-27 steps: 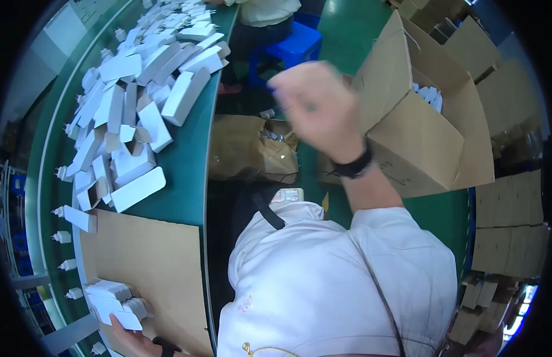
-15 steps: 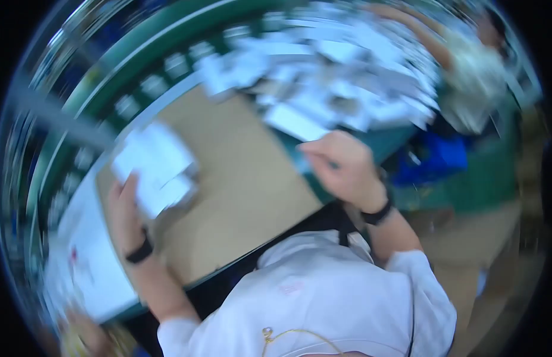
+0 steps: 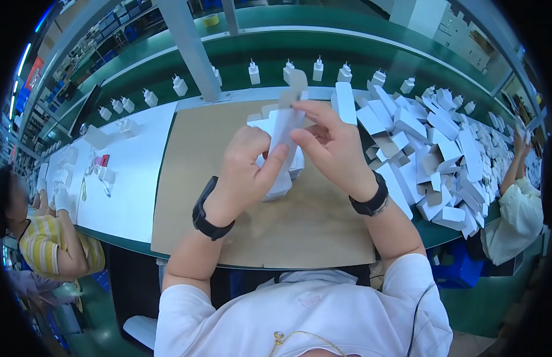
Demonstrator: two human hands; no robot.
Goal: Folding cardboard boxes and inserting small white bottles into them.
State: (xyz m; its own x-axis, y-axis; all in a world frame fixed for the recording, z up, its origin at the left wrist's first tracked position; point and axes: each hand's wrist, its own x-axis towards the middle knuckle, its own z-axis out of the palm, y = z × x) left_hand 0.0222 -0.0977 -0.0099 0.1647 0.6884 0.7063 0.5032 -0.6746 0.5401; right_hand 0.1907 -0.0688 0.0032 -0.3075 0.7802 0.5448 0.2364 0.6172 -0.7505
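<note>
A white carton [image 3: 282, 137] is held above a brown cardboard sheet [image 3: 323, 235]. The left hand [image 3: 246, 166] pinches it between thumb and fingers; the right hand [image 3: 326, 143] has thumb and forefinger parted at its edge, its grip unclear. The thin card looks light, fairly stiff, easily creased; the side folds seem best to hold.
</note>
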